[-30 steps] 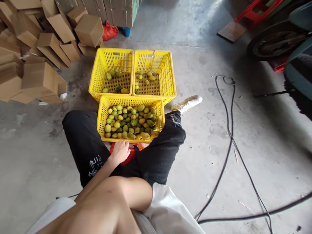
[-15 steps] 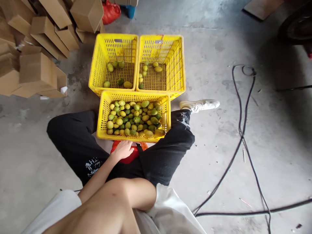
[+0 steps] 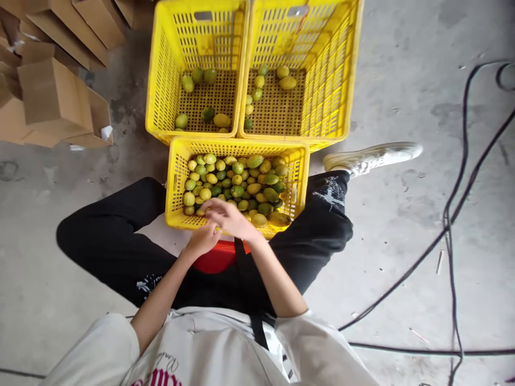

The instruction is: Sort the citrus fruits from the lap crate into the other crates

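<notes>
My left hand point(image 3: 204, 239) is at the near rim of the front yellow crate point(image 3: 238, 143), its fingers curled in. Whether anything is in it cannot be seen. My right hand point(image 3: 230, 219) reaches over the same rim, close against the left hand, slightly blurred, with its fingers bent and apart and no fruit visible in them. Many small green and yellow lemons point(image 3: 237, 191) lie in the front crate just beyond both hands. Below the hands, a red object point(image 3: 216, 258) shows between my legs.
Behind stand two deeper yellow crates, a left one point(image 3: 149, 102) and a right one point(image 3: 350, 80), each with several lemons on its floor. Cardboard boxes point(image 3: 56, 102) crowd the upper left. Black cables point(image 3: 446, 222) loop across the concrete floor at right.
My right arm, which was folded across my body, has swung forward, and its hand is now beside the left at the crate. The view has shifted closer to the crates.
</notes>
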`<state>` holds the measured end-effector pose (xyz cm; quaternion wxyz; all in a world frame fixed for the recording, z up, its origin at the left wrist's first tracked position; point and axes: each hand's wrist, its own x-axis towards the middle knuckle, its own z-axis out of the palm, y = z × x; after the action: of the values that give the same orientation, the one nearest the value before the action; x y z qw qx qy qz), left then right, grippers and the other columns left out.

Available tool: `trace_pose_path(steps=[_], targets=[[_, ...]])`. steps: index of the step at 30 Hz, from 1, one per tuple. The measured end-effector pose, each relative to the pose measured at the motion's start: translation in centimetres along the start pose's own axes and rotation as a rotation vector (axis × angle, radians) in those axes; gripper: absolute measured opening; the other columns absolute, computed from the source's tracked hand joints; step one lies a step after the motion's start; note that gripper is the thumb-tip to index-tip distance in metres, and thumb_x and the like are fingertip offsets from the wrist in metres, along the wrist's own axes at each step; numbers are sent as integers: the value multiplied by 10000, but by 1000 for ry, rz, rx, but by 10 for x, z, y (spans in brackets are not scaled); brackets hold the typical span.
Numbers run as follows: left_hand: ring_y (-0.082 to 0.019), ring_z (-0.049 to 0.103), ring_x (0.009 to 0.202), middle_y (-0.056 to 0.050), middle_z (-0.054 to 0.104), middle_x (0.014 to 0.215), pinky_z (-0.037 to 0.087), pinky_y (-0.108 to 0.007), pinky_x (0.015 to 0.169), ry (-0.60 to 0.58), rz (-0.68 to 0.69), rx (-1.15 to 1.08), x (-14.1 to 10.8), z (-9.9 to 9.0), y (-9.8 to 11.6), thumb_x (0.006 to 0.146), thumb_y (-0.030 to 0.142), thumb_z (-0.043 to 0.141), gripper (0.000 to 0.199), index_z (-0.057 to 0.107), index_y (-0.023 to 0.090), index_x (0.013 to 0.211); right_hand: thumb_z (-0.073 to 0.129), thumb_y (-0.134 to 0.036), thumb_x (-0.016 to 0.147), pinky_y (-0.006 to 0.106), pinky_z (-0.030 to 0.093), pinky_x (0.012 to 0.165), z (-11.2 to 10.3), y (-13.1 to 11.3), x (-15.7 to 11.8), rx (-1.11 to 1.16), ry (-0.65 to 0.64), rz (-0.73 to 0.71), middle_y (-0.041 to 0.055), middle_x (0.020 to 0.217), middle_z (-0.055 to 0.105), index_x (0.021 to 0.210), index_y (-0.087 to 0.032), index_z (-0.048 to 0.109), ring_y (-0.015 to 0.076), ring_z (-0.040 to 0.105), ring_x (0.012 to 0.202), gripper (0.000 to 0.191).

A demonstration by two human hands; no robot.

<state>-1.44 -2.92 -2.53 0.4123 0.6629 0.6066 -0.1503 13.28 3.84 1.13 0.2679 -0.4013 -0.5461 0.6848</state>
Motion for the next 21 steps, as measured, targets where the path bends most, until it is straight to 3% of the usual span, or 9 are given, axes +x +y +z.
trace_pose_path(steps=[1, 3, 6, 9, 13, 16, 21], targets=[[-277, 678, 1048, -132, 727, 1086, 496, -356, 889, -14, -19, -6, 7, -3, -3, 996, 291, 444, 291, 637, 160, 1171, 527, -220, 884, 328, 533, 820, -16, 26, 6, -162, 137, 184, 69, 934, 710, 1016, -186, 667, 194, 667, 837, 195], [-288, 674, 1062, -147, 723, 1091, 486, -367, 910, -46, -71, -1, 25, -8, -12, 998, 306, 442, 309, 623, 154, 1198, 580, -177, 843, 379, 505, 900, -45, 74, 14, -460, 197, 449, 96, 917, 710, 1039, -179, 671, 248, 661, 911, 216], [-313, 642, 1140, -188, 672, 1205, 469, -374, 953, -96, -126, 85, 62, -6, -28, 961, 308, 502, 324, 615, 135, 1211, 589, -189, 843, 401, 491, 941, -69, 125, 21, -636, 272, 628, 185, 1128, 674, 1227, -116, 612, 300, 641, 1037, 391], [-328, 618, 1190, -199, 590, 1346, 454, -365, 989, -208, -69, 67, 101, 6, -41, 864, 365, 660, 507, 561, 148, 1311, 582, -189, 839, 396, 499, 948, -67, 149, 28, -648, 303, 617, 236, 1368, 528, 1446, -105, 443, 317, 622, 1121, 629], [-360, 597, 1216, -221, 611, 1315, 445, -369, 997, -298, -48, 45, 133, 23, -38, 750, 328, 776, 780, 441, 129, 1426, 597, -153, 788, 412, 501, 958, -56, 165, 38, -651, 226, 561, 223, 1511, 369, 1518, -162, 353, 337, 589, 1182, 770], [-365, 612, 1189, -251, 608, 1285, 458, -377, 965, -301, -115, 87, 137, 29, -27, 794, 289, 719, 746, 399, 92, 1439, 601, -175, 801, 422, 491, 963, -57, 172, 46, -689, 239, 535, 203, 1471, 409, 1477, -163, 397, 345, 562, 1193, 705], [-342, 631, 1142, -213, 530, 1335, 481, -375, 934, -213, -160, 51, 126, 34, -22, 805, 311, 698, 614, 474, 147, 1354, 660, -188, 770, 409, 505, 883, -58, 173, 51, -741, 270, 532, 175, 1347, 473, 1307, -191, 512, 302, 603, 1036, 557]])
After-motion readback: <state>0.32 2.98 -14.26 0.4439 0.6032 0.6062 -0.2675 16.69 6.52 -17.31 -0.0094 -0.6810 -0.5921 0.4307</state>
